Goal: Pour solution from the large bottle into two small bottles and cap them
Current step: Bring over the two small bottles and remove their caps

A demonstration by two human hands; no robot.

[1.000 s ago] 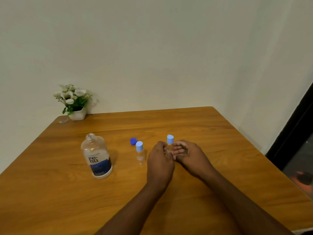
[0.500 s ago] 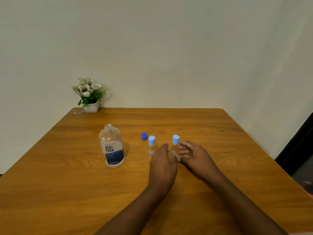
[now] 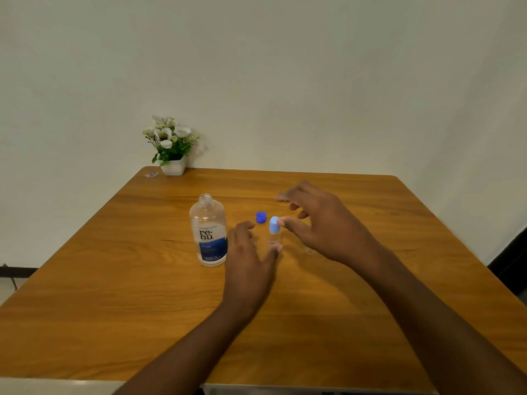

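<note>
In the head view, the only view, the work appears to be near its end: the large bottle (image 3: 209, 232) stands upright and uncapped left of frame centre on the wooden bench (image 3: 114, 280), its dark blue cap (image 3: 261, 216) lying loose on the wood just right of its shoulder, and one small bottle (image 3: 274, 233) with a light blue cap stands upright at mid-frame between the two hands. A second small bottle cannot be clearly made out; a faint clear shape shows under the right hand, too dim to call. The step in hand, as I judge it, is the closing or checking of a small bottle's cap, and the next move would call for a light pinch on that cap without tipping the slim bottle, then perhaps the loose cap going back on the large bottle. The left hand (image 3: 251, 260) lies low over the bench, palm down, its thumb tip at the small bottle's base; its grip is slack, holding nothing. The right hand (image 3: 322, 223) hovers above, fingers spread and curled, thumb tip touching the light blue cap, its grip released around nothing. A potted plant (image 3: 171, 149) sits in the far left corner.
</note>
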